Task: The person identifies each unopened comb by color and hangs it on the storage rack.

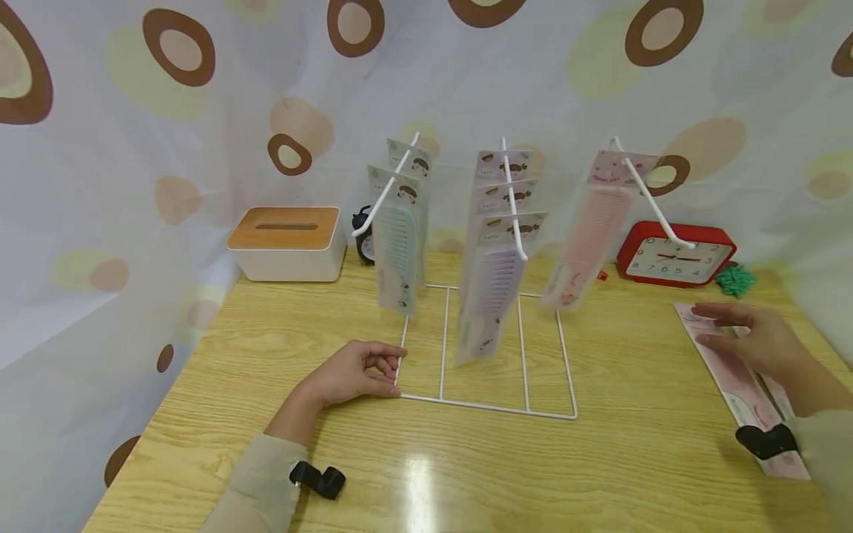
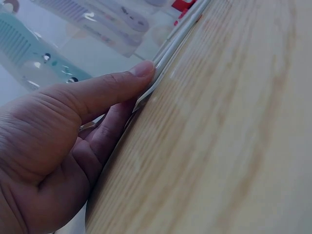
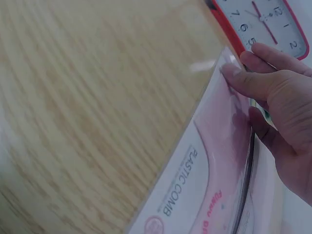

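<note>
My left hand (image 1: 356,370) pinches the base wire of the white wire display rack (image 1: 486,406) at its front left corner; in the left wrist view the thumb (image 2: 141,70) presses on it. My right hand (image 1: 763,344) rests with nearly straight fingers on the top end of a packaged pink comb (image 1: 733,385) lying on the table. Its label reads "PLASTIC COMB" in the right wrist view. A second pink pack (image 3: 265,195) lies beside it, partly hidden. From the rack's prongs hang two green comb packs (image 1: 397,244), three purple comb packs (image 1: 496,289) and one pink comb pack (image 1: 593,229).
A white tissue box (image 1: 286,263) with a wooden lid stands at the back left, near a small black alarm clock (image 1: 363,240). A red clock (image 1: 676,255) and a green tuft (image 1: 736,280) sit at the back right. Patterned cloth (image 1: 466,81) hangs behind the wooden table (image 1: 333,459).
</note>
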A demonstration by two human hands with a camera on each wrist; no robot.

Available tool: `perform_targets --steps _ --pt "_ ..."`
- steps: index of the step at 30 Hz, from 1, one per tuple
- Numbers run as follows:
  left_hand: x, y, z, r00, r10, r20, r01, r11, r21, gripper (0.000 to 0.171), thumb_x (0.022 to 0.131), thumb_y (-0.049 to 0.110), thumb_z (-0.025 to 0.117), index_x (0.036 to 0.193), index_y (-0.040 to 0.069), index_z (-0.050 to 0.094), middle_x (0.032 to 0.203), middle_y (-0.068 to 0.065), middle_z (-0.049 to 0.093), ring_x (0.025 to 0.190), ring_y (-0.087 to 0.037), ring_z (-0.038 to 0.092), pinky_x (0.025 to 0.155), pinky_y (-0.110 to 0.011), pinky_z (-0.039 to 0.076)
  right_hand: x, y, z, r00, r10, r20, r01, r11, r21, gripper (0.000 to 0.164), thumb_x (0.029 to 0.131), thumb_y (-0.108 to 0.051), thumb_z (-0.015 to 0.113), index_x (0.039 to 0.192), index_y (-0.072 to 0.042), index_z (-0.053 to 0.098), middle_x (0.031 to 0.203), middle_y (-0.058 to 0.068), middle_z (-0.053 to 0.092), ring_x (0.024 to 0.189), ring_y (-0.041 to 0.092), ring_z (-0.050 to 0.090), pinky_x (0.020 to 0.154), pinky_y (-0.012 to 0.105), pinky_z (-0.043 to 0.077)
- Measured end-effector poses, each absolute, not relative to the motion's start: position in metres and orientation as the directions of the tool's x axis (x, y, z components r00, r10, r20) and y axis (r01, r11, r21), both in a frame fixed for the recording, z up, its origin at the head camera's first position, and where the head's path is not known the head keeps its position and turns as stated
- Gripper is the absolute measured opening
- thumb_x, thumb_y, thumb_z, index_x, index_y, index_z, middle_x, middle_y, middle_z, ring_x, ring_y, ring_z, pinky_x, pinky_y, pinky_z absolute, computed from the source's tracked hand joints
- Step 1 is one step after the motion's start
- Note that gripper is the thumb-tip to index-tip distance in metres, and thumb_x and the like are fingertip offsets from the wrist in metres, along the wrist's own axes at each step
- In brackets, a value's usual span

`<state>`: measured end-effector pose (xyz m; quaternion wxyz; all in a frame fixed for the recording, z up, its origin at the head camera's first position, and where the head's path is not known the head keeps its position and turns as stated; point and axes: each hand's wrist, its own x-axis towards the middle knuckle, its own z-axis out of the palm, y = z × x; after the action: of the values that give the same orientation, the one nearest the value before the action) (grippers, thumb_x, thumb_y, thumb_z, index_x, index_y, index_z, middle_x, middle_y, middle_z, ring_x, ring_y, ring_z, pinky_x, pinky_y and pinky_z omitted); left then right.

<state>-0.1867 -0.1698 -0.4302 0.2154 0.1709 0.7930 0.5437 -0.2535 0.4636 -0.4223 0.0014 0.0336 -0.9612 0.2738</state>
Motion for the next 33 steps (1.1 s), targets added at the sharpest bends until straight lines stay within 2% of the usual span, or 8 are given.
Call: perform_targets --steps 3,6,10,14,18,21,26,33 --pt "-0.186 -0.17 -0.43 -0.85 0.502 -0.161 0.029 0.348 0.937 0.062 0.083 0.011 0.082 0.139 0.002 0.056 0.106 -0.009 0.062 0.093 -0.018 0.062 0.081 -0.025 0.057 -0.255 0.466 -0.425 -0.995 -0.101 -0.015 -0.08 0.864 -0.498 0.071 0.089 -0.044 0.074 0.145 -0.008 0.051 0.125 -0.009 0.054 0.087 -0.026 0.035 0.067 0.013 0.039" --pt "-0.186 -0.17 -0.43 -0.85 0.501 -0.163 0.022 0.342 0.939 0.063 0.083 0.01 0.082 0.139 0.002 0.056 0.106 -0.009 0.061 0.093 -0.018 0.062 0.081 -0.025 0.057 -0.255 0.464 -0.421 -0.983 -0.172 -0.064 -0.114 0.846 -0.521 0.075 0.089 -0.035 0.077 0.151 -0.008 0.043 0.11 0.01 0.063 0.073 -0.011 0.048 0.059 0.018 0.041" --pt "-0.187 -0.17 -0.43 -0.849 0.503 -0.159 0.023 0.337 0.941 0.064 0.082 0.01 0.083 0.139 0.001 0.056 0.106 -0.009 0.061 0.093 -0.017 0.062 0.081 -0.025 0.058 -0.254 0.453 -0.416 -0.956 -0.265 -0.123 -0.15 0.808 -0.57 0.078 0.088 -0.027 0.079 0.154 -0.015 0.039 0.078 -0.005 0.053 0.058 0.014 0.047 0.051 0.029 0.036" --pt "-0.187 -0.171 -0.431 -0.847 0.509 -0.152 0.029 0.33 0.943 0.064 0.082 0.01 0.082 0.139 0.0 0.055 0.107 -0.01 0.061 0.092 -0.016 0.063 0.08 -0.025 0.058 -0.255 0.44 -0.417 -0.943 -0.318 -0.101 -0.209 0.8 -0.563 0.074 0.083 -0.024 0.082 0.148 -0.012 0.048 0.095 -0.004 0.056 0.055 0.015 0.042 0.05 0.03 0.034" --pt "-0.188 -0.171 -0.432 -0.842 0.518 -0.152 0.029 0.324 0.946 0.064 0.083 0.009 0.082 0.139 -0.002 0.055 0.107 -0.011 0.061 0.092 -0.015 0.063 0.08 -0.024 0.058 -0.256 0.429 -0.418 -0.931 -0.343 -0.127 -0.237 0.83 -0.505 0.07 0.081 -0.031 0.084 0.14 -0.008 0.056 0.122 0.009 0.055 0.069 0.012 0.043 0.057 0.025 0.036" --pt "-0.188 -0.171 -0.432 -0.84 0.52 -0.154 0.023 0.318 0.948 0.064 0.083 0.009 0.082 0.139 -0.003 0.054 0.108 -0.012 0.061 0.092 -0.015 0.063 0.08 -0.024 0.058 -0.257 0.423 -0.418 -0.927 -0.345 -0.145 -0.24 0.845 -0.478 0.066 0.08 -0.035 0.085 0.133 -0.007 0.059 0.118 0.014 0.056 0.08 0.009 0.043 0.062 0.023 0.037" --pt "-0.188 -0.171 -0.43 -0.842 0.518 -0.149 0.022 0.31 0.951 0.064 0.082 0.007 0.082 0.139 -0.003 0.054 0.107 -0.013 0.06 0.093 -0.016 0.062 0.079 -0.024 0.058 -0.256 0.416 -0.417 -0.929 -0.344 -0.133 -0.243 0.841 -0.484 0.06 0.078 -0.033 0.087 0.124 -0.003 0.062 0.101 0.008 0.053 0.08 0.01 0.044 0.064 0.022 0.04" --pt "-0.188 -0.17 -0.431 -0.839 0.523 -0.153 0.014 0.301 0.954 0.063 0.083 0.006 0.081 0.139 -0.004 0.054 0.107 -0.014 0.06 0.093 -0.017 0.061 0.08 -0.024 0.058 -0.251 0.412 -0.419 -0.94 -0.307 -0.146 -0.202 0.85 -0.487 0.065 0.077 -0.035 0.087 0.122 0.001 0.058 0.115 0.016 0.059 0.086 0.014 0.043 0.066 0.022 0.04"
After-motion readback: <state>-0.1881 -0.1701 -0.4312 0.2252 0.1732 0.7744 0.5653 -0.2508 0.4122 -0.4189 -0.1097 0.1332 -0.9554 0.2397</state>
